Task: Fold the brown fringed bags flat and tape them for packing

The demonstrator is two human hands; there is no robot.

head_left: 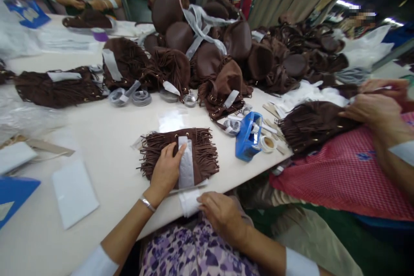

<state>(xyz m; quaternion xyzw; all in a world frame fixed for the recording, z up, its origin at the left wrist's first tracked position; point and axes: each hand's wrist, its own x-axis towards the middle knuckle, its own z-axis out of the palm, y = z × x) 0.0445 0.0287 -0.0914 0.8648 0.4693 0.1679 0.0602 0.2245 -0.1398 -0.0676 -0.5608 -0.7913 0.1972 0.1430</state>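
A brown fringed bag (207, 151) lies flat on the white table in front of me, with a pale grey wrapped strip (186, 166) running down its middle. My left hand (166, 166) rests on the bag, fingers spread, the thumb side against the strip. At the table's front edge, just below the bag, a folded white sheet (189, 202) hangs slightly over. My right hand (223, 215) is closed on its right side, the fingertips partly hidden.
To the right stands a blue box (248, 138) beside a tape roll (268, 143). A co-worker's hands (371, 108) hold another fringed bag (317, 125). Brown bags (207, 60) are heaped along the back. White paper (75, 192) lies left.
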